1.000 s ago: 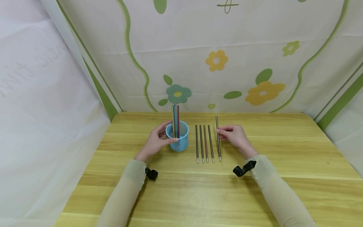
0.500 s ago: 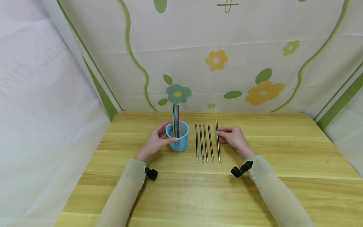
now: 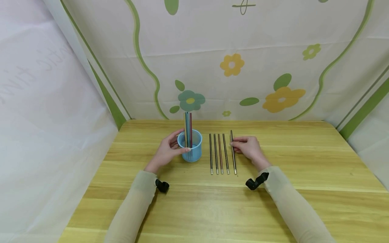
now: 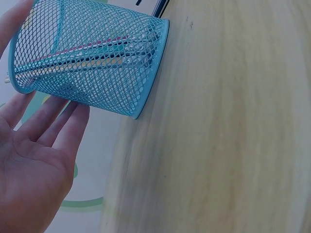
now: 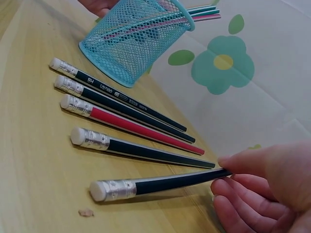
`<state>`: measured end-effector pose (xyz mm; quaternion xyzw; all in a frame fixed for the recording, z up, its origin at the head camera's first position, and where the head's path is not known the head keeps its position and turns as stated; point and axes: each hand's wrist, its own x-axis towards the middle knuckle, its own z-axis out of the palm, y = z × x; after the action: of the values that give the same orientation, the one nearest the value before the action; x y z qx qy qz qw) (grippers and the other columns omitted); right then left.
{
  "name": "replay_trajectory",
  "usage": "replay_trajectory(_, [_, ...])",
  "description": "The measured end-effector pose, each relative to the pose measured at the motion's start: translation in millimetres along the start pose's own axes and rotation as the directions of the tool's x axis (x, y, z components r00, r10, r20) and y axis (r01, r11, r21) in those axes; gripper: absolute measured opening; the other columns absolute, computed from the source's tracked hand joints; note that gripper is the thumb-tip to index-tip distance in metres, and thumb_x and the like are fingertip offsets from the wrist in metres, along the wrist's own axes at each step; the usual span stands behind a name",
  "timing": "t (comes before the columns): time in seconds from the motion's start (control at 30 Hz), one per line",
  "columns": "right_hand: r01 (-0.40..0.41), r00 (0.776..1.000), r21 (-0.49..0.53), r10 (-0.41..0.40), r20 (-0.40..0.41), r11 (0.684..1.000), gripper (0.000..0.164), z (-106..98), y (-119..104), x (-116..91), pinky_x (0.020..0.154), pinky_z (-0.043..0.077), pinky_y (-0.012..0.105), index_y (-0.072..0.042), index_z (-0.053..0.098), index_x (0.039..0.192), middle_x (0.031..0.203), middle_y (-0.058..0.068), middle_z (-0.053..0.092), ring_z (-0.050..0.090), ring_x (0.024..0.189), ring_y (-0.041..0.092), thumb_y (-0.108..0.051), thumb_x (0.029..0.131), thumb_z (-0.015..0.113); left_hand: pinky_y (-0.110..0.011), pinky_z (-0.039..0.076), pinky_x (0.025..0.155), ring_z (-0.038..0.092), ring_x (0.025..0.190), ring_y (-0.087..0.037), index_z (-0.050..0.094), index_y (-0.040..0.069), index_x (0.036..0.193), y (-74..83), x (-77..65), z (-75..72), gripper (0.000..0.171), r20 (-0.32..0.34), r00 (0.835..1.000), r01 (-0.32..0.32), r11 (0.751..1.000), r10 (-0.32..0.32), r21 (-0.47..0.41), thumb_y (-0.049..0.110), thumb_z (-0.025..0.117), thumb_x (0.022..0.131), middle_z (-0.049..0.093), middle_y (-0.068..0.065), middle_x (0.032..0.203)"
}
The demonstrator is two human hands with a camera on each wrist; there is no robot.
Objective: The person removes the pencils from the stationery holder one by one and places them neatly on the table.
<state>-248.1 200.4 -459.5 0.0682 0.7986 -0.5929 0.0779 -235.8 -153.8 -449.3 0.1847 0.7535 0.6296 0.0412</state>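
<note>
My left hand point(image 3: 165, 150) grips a light blue mesh pen holder point(image 3: 196, 154) that stands upright on the table, thumb at its near rim and fingers along the far side. Several colored pencils point(image 3: 188, 125) lean together inside it. To its right lies a row of eraser-tipped pencils: black ones point(image 5: 138, 154) and one red pencil point(image 5: 126, 125). At the row's right end my right hand point(image 3: 250, 147) pinches another black pencil point(image 5: 165, 183) near its far end between thumb and fingers. Its eraser end points toward me, close over the wood.
The wooden table point(image 3: 194, 209) reaches back to a white curtain point(image 3: 209, 37) printed with flowers and leaves. Another white cloth point(image 3: 48, 118) hangs on the left. A small brown crumb point(image 5: 86, 212) lies near the held pencil's eraser.
The right hand has lowered the far end of the black pencil toward the table and shifted slightly left and toward me. The left hand and pen holder have stayed in place.
</note>
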Motion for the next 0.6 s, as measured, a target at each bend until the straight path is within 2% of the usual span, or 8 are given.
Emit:
replay_trajectory(0.23, [-0.012,1.000,-0.008,0.012,0.001,1.000,0.037,0.9,-1.3,-2.5,0.072,0.062,0.031,0.002,0.069,0.127,0.110,0.017,0.072,0.072,0.081,0.019,-0.016,0.095,0.075,-0.043,0.047,0.106,0.060,0.123,-0.030,0.045,0.017,0.154,-0.8,0.0,0.8,0.079,0.002,1.000,0.002,1.000,-0.002,0.000,0.008,0.084,0.086,0.060,-0.014,0.138])
replay_trajectory(0.6, [-0.037,0.999,-0.082,0.037,-0.009,0.996,0.035,2.6,-5.4,-2.9,0.069,0.062,0.030,0.003,0.070,0.124,0.105,0.017,0.073,0.071,0.077,0.019,-0.014,0.094,0.076,-0.044,0.047,0.106,0.060,0.122,-0.031,0.045,0.017,0.154,0.5,-0.4,0.6,0.079,0.001,1.000,-0.002,1.000,0.002,0.000,0.007,0.083,0.086,0.060,-0.015,0.137])
